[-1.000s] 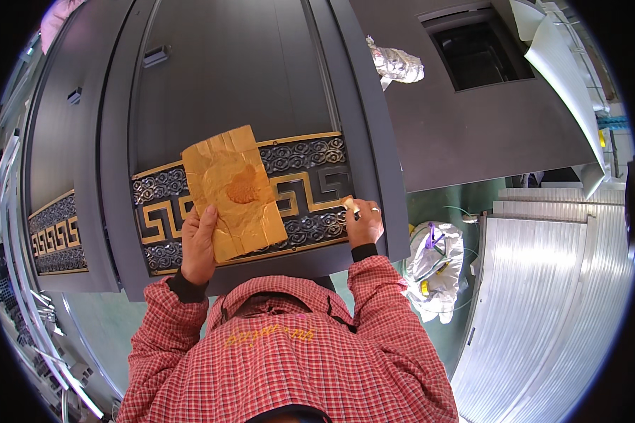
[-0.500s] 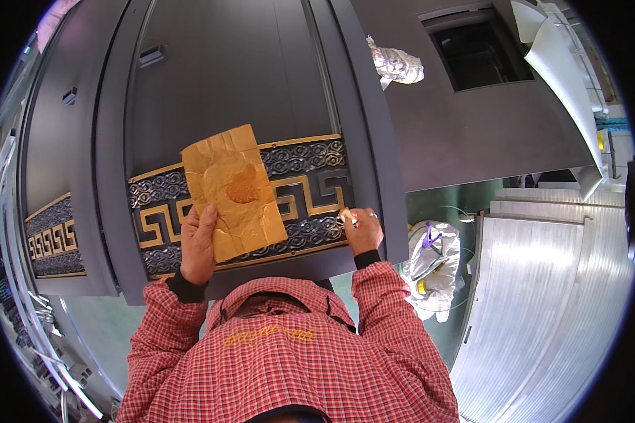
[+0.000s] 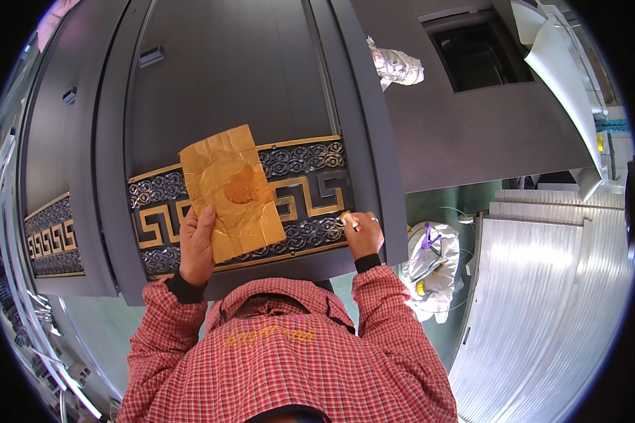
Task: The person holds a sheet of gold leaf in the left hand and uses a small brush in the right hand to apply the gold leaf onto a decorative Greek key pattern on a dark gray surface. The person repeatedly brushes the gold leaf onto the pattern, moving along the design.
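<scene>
My left hand (image 3: 197, 243) grips the lower left edge of a creased piece of cardboard (image 3: 252, 229), thumb on top. A wet-looking orange-brown smear (image 3: 242, 186) lies in its middle. The cardboard covers part of a decorative band on a dark grey door panel (image 3: 233, 77). That band has a gold key-pattern strip (image 3: 300, 183) between two rows of dark scrollwork (image 3: 303, 158). In my right hand (image 3: 365, 236), a small pale wad (image 3: 348, 219) is pinched at the fingertips, by the strip's right end. Whether the wad touches the surface I cannot tell.
At the left stands another dark panel with a similar band (image 3: 53, 240). To the right are a dark sheet (image 3: 466, 141) with a rectangular opening (image 3: 481, 56), a silver-wrapped bundle (image 3: 398, 65), a crumpled whitish bag (image 3: 430, 289) and ribbed metal sheets (image 3: 522, 282).
The cardboard and my left hand have shifted very slightly to the left. My right hand has moved a little toward me, still pinching the wad.
</scene>
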Action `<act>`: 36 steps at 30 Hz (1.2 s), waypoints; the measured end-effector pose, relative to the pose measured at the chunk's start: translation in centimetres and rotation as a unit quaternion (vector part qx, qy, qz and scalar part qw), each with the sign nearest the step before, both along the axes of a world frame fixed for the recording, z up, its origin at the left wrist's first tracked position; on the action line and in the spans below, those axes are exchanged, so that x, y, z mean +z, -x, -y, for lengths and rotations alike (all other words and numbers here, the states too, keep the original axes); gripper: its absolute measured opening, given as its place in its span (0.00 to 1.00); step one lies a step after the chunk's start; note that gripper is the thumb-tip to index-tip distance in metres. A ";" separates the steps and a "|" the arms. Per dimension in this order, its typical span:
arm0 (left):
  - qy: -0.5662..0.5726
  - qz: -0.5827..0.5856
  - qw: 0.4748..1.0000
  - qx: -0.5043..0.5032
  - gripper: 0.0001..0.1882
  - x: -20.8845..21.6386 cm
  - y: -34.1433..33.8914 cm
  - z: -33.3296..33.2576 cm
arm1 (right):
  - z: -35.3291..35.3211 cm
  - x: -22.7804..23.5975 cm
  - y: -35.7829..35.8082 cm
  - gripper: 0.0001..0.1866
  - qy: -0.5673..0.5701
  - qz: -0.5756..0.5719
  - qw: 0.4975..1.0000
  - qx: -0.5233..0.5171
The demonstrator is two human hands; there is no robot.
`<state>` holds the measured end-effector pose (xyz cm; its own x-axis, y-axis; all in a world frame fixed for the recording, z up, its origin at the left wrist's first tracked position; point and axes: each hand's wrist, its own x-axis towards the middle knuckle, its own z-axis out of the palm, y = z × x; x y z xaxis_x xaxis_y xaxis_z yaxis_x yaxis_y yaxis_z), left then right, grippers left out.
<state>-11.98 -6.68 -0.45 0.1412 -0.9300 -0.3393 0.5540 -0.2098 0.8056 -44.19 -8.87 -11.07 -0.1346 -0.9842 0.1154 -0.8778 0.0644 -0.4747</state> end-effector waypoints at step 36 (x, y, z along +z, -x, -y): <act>0.004 0.004 1.000 -0.006 0.16 0.3 0.3 0.1 | 4.8 0.6 -2.3 0.08 0.022 -0.030 0.999 0.003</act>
<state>-12.28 -6.75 -0.17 0.1327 -0.9341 -0.3315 0.5455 -0.2105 0.8112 -41.89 -13.64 -10.48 -0.1201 -0.9788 0.1660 -0.9049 0.0391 -0.4238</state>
